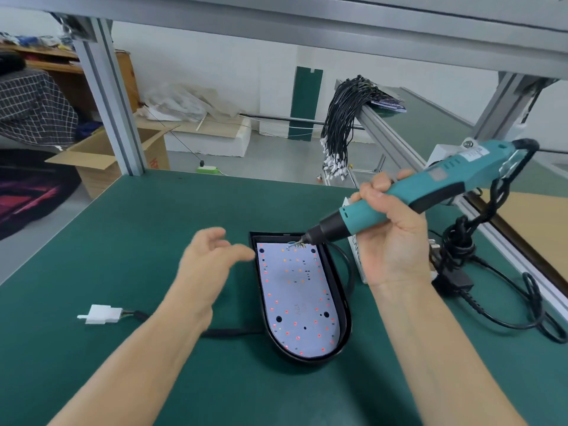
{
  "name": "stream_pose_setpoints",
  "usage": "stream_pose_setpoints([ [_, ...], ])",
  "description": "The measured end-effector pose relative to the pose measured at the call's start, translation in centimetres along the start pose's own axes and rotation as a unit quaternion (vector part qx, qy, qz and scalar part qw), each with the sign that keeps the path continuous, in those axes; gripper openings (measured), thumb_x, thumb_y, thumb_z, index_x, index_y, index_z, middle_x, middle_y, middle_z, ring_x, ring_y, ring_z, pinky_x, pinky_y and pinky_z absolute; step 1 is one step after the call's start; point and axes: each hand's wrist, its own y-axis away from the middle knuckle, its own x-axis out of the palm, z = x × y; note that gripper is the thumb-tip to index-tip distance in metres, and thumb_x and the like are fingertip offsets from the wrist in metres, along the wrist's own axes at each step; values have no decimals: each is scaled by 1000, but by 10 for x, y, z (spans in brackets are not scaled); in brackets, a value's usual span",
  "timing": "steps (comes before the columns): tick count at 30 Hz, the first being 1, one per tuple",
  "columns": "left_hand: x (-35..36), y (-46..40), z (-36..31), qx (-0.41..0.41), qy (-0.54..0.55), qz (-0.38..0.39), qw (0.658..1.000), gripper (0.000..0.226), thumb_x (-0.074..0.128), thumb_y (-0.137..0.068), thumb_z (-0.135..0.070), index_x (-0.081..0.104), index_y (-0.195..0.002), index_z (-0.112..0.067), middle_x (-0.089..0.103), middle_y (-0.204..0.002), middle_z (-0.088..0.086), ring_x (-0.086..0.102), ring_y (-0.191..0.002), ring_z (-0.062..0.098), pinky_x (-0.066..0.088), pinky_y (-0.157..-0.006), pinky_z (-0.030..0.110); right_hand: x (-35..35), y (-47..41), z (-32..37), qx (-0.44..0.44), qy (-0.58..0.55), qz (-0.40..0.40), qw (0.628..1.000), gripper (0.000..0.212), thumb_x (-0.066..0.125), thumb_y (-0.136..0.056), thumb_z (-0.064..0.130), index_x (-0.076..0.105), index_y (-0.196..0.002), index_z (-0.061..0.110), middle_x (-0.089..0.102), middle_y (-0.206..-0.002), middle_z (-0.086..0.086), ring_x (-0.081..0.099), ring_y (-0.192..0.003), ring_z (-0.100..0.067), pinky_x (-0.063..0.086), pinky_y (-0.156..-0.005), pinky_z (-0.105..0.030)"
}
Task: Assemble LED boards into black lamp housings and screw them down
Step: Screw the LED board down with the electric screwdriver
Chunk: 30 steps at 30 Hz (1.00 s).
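Mat (153, 241): matt green, smooth. Housing (336, 290) on mat: glossy black plastic. Board (295, 299) inside housing: matt white. Driver (399, 198) above housing: teal plastic, black tip. Connector (100, 314) left of housing: white plastic. Frame (113, 103) behind: brushed alu. Box (101, 161): cardboard.

Housing (339, 298): on the mat (123, 241), centre, before me.
LED board (296, 299): seated inside the housing.
My left hand (212, 259): above the mat, just left of the housing (blurred; contact cannot be judged).
My right hand (390, 229): right of the housing, raised, around the screwdriver (408, 195).
Screwdriver tip: over the board's far edge.
Connector (100, 314): on the mat, well left of the housing, its cable (227, 333) running to the housing.
Wire bundle (341, 124): draped over the rail (399, 142) behind, to the right.
Cardboard box (101, 161): on the floor beyond the mat's far left corner.
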Motion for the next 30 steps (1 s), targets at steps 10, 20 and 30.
stream_pose_setpoints([
  [10, 27, -2, 19, -26, -129, 121, 984, 17, 69, -68, -17, 66, -82, -8, 66, -71, 8, 52, -60, 22, 41, -52, 28, -3, -9, -36, 33, 47, -4, 998, 43, 49, -76, -20, 46, -88, 21, 54, -74, 4, 52, -66, -13, 46, -71, -22],
  [20, 30, -7, 24, -18, -94, 114, 989, 25, 67, -66, -11, 63, -87, 2, 59, -68, 7, 48, -59, 21, 38, -53, 30, -7, -14, -47, 49, 65, -9, 997, 43, 47, -77, -21, 46, -87, 20, 52, -74, 2, 51, -66, -13, 45, -72, -23],
  [30, 31, -10, 28, -21, -78, 119, 990, 40, 67, -63, -12, 59, -96, 9, 56, -73, 11, 47, -63, 21, 37, -57, 34, -3, -17, -45, 78, 99, 62, 990, 38, 58, -70, -11, 46, -91, 19, 52, -75, 3, 52, -69, -14, 45, -73, -25],
])
